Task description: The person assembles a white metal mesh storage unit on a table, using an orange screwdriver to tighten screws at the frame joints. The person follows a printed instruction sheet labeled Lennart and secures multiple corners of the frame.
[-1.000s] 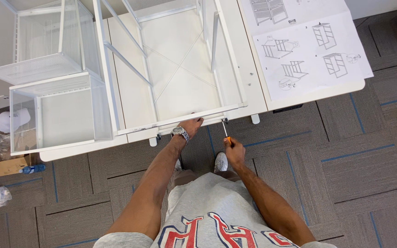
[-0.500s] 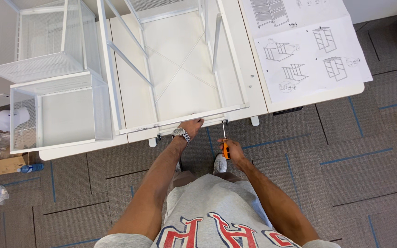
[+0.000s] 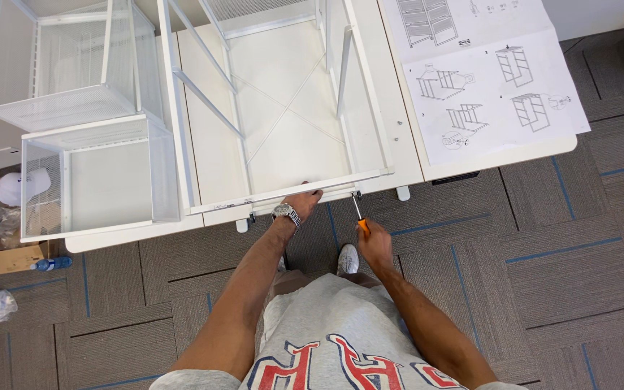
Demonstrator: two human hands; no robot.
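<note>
View from above, looking down my arms. My right hand (image 3: 375, 244) is closed around the orange handle of a screwdriver (image 3: 359, 217), whose dark shaft runs up and slightly left, away from my body, so that its tip meets the near right corner of the white metal frame (image 3: 283, 108). The screwdriver's long axis lies roughly square to the near edge of the counter (image 3: 399, 144); the fastening point is straight ahead of the right hand and just beyond it. My left hand (image 3: 303, 202), with a wristwatch (image 3: 285, 213) on the wrist, lies fingers-flat on the near rail of the frame, to the left of the screwdriver tip; it presses rather than holds anything, and it sits slightly nearer the frame than the right hand. The frame lies on its side on the counter, its near rail along the counter's near edge. Two white mesh baskets (image 3: 88, 173) stand at the counter's left end, one behind the other. An unfolded instruction sheet (image 3: 492, 79) with line drawings covers the right end. Below, grey carpet tiles (image 3: 543, 274) and one shoe (image 3: 347, 258) between my arms.
</note>
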